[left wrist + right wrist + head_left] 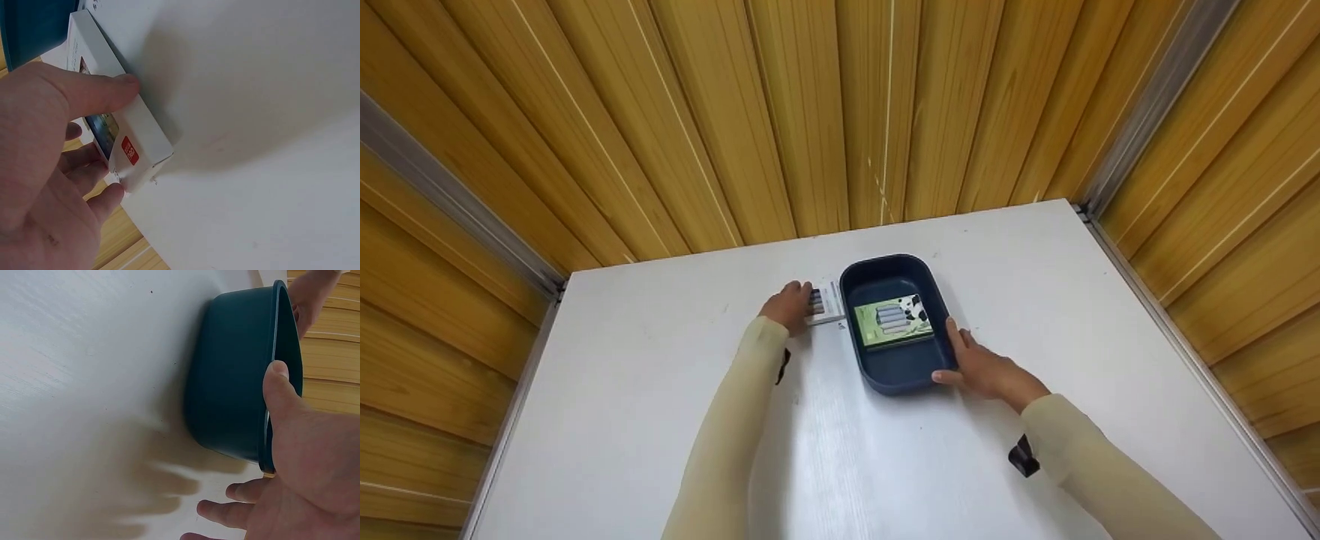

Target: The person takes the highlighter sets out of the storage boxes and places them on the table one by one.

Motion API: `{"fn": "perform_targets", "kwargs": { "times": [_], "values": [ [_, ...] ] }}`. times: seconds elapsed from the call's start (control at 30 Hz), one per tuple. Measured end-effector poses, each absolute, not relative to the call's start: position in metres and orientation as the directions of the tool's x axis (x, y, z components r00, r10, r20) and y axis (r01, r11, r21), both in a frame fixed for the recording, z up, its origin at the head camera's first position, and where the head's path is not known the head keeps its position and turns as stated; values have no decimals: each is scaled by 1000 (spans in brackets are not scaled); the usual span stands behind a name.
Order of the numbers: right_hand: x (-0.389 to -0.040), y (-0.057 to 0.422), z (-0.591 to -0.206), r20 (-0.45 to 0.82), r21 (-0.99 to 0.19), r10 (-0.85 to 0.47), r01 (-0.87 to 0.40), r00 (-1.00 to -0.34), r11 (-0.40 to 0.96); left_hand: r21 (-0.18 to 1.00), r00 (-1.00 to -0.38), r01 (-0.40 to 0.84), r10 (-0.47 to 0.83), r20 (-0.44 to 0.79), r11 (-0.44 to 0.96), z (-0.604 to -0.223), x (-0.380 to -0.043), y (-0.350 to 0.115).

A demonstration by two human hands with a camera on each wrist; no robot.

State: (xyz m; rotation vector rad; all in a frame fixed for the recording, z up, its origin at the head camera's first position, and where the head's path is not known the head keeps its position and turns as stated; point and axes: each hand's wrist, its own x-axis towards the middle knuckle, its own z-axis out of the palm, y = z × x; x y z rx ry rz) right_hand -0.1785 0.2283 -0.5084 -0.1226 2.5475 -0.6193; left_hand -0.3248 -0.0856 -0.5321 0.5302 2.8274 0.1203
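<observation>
A dark blue rectangular bin [901, 369] stands on the white table. Inside it lies a flat green box [877, 330] printed with a panda and several pale sticks. Left of the bin, my left hand [787, 306] grips a flat white box [830, 300] whose window shows several sticks. In the left wrist view, the thumb presses the long edge of this box and the fingers lie across from it, with the far end close to the bin. My right hand [979, 365] rests at the bin's near right corner, thumb [278, 371] on the rim and fingers spread out straight.
The white tabletop [645, 390] extends around the bin on all sides. Yellow wood-look panels [802, 112] rise behind and beside the table, with grey metal strips [1159, 112] at the corners.
</observation>
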Motion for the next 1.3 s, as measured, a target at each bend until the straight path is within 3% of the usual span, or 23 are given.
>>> {"fn": "perform_targets", "kwargs": {
  "times": [1.3],
  "values": [
    [-178, 228, -508, -469, -470, -193, 58, -862, 881, 157, -904, 281, 316, -288, 947, -535, -332, -84]
  ]
}}
